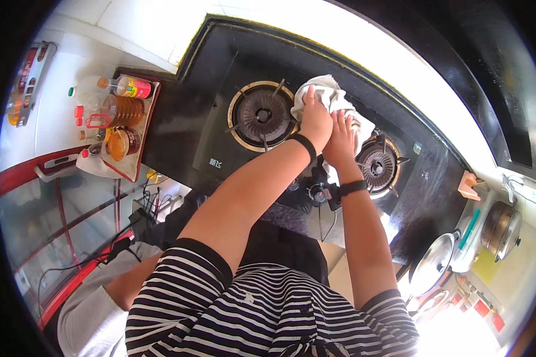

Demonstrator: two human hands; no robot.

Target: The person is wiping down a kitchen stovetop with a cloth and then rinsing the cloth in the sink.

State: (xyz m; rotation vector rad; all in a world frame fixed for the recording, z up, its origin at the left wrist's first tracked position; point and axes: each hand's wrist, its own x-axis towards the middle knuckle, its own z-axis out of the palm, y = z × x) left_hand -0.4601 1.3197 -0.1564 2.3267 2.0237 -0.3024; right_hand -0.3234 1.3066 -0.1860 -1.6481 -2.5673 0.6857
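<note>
A crumpled white cloth point(325, 89) lies on the black glass gas hob point(214, 134), between its two burners. My left hand point(315, 118) rests on the cloth's upper left part, fingers pointing away from me. Close beside it, my right hand point(339, 140) presses on the cloth's lower part, fingers laid along the fabric. The left burner point(262, 115) has a brown cap and a stained ring with metal pan supports. Beyond the cloth's right end sits the right burner point(377, 167). Below my hands is a control knob point(319, 193), partly covered by a black wrist device.
Several oil and sauce bottles point(127, 109) stand on a tray point(136, 160) to the left. A range hood point(487, 80) overhangs the upper right. A lidded pot point(500, 230) and a metal lid point(433, 264) are at right. Another person's arm point(131, 281) shows at lower left.
</note>
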